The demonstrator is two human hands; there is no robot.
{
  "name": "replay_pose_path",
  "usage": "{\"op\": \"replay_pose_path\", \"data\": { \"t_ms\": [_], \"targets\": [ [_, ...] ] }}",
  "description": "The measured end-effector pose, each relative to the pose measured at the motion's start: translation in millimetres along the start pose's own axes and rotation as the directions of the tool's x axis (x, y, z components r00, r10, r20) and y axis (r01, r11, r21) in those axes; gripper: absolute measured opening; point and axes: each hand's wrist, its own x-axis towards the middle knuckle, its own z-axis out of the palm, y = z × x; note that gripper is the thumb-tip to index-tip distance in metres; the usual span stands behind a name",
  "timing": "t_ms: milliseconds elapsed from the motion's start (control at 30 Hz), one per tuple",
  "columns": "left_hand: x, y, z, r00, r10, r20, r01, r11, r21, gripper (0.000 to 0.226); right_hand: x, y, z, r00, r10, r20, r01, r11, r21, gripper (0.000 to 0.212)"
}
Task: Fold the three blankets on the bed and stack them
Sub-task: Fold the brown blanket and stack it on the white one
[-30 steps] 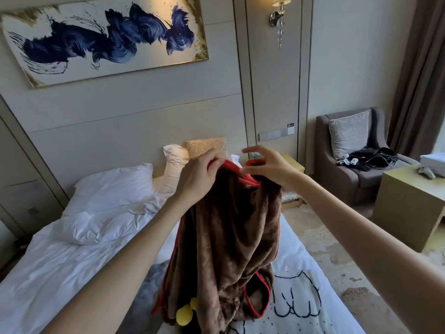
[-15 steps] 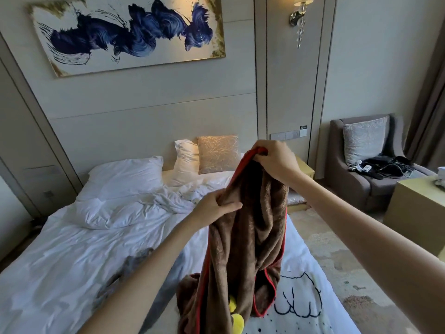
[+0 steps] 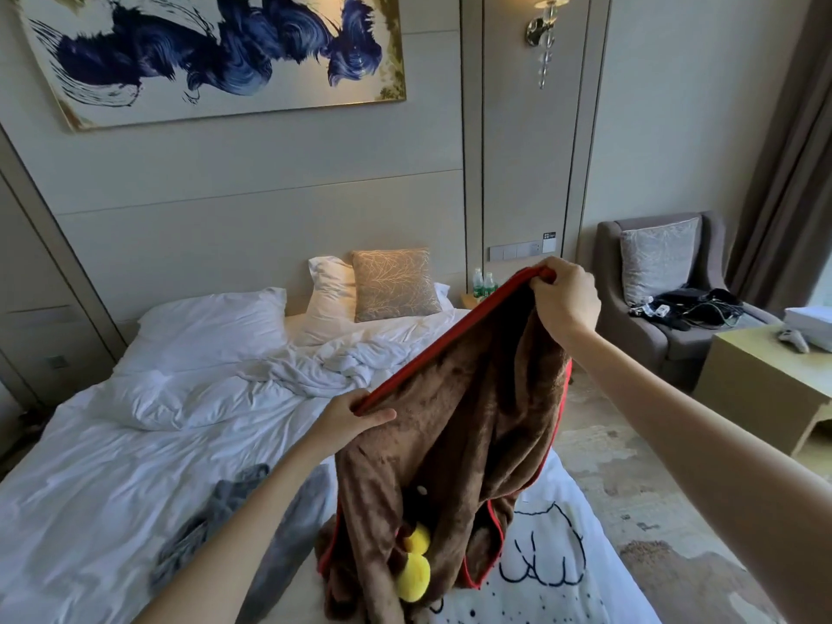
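Brown blanket (image 3: 454, 443) hangs in the air over the foot of the bed (image 3: 112, 466), low in the middle of the view. It has a red edge (image 3: 450, 340) along its top. That edge runs in a slanted line, low at 9 o'clock and high at 1 o'clock. The right hand (image 3: 565, 299) is at the high end, and its grip is closed tight around the red edge. The left hand (image 3: 349, 418) is at the low end, and its grip pinches the edge between thumb and fingers. The rest of the blanket droops down, and its bottom rests on the bed. Two yellow balls (image 3: 414, 574) peek out of the folds at 6 o'clock.

A grey blanket (image 3: 225, 502) lies crumpled on the bed at 8 o'clock of the brown one. A white blanket (image 3: 562, 601) with a black drawing lies flat on the bed at 5 o'clock, touching the brown one. White pillows (image 3: 202, 326) at 10 o'clock and a tan cushion (image 3: 391, 286) at 11 o'clock sit at the head of the bed. A grey armchair (image 3: 675, 344) stands at 2 o'clock.
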Motion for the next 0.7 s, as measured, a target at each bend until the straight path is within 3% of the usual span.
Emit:
{"op": "replay_pose_path", "data": {
  "t_ms": [133,233,333,467,567,633,700],
  "targets": [
    [-0.1,5.1,-26.6,0.999,-0.009,-0.031,0.007,0.998,-0.062,0.045,9.4,22.8,-1.6,0.992,0.119,-0.033,-0.119,0.993,-0.006,0.024],
    [1.7,15.3,-39.5,1.0,-0.009,-0.005,0.009,0.998,-0.065,0.023,11.2,33.9,1.7,0.982,0.178,-0.059,-0.179,0.984,-0.019,0.023],
    [11.0,20.8,-45.8,0.987,0.118,-0.11,-0.099,0.981,0.166,0.011,10.2,41.0,5.1,0.971,0.227,-0.073,-0.229,0.973,-0.027,0.025],
    [18.9,37.2,-44.7,0.867,0.402,-0.295,-0.11,0.732,0.672,0.023,8.0,47.3,10.0,0.961,0.26,-0.095,-0.266,0.962,-0.054,0.026],
    [23.2,56.9,-38.5,0.788,0.546,-0.284,-0.117,0.586,0.802,0.024,8.8,55.8,11.0,0.947,0.315,-0.068,-0.319,0.945,-0.074,0.024],
    [24.5,69.3,-36.2,0.771,0.586,-0.25,-0.137,0.535,0.833,0.025,9.8,60.4,9.2,0.945,0.321,0.062,-0.314,0.944,-0.097,0.026],
    [27.2,79.9,-31.9,0.763,0.618,-0.191,-0.197,0.504,0.841,0.024,9.1,56.8,10.2,0.928,0.246,0.281,-0.241,0.969,-0.05,0.039]
  ]
}}
